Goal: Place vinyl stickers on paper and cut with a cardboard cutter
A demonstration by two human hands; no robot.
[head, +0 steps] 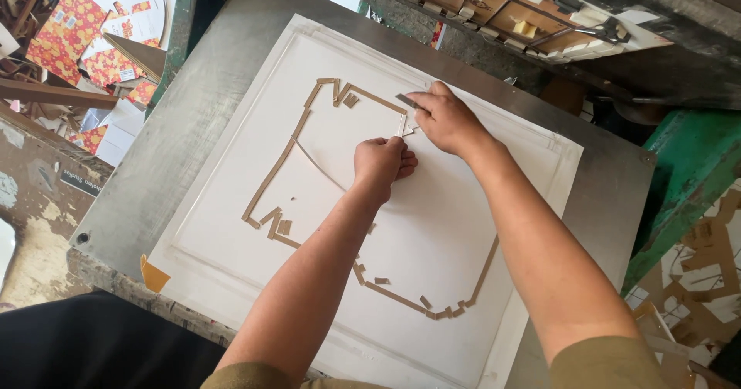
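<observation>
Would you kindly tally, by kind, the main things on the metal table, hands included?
Hands: 2, left hand and right hand
White board: 1
Outline of brown strips: 1
Small grey blade-like tool by the right hand: 1
Metal table: 1
Total: 6

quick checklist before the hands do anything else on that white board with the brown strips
1. Left hand rests on the white board, fingers curled: ok.
2. Right hand holds a thin grey blade-like tool: ok; which kind, cannot tell.
3. Left fingers clear of the tool's tip: cannot tell, the hands are close together.
4. Small white piece between the hands seated flat: cannot tell.
5. Brown strips lie in an outline on the board: ok.
6. Board lies flat on the metal table: ok.
</observation>
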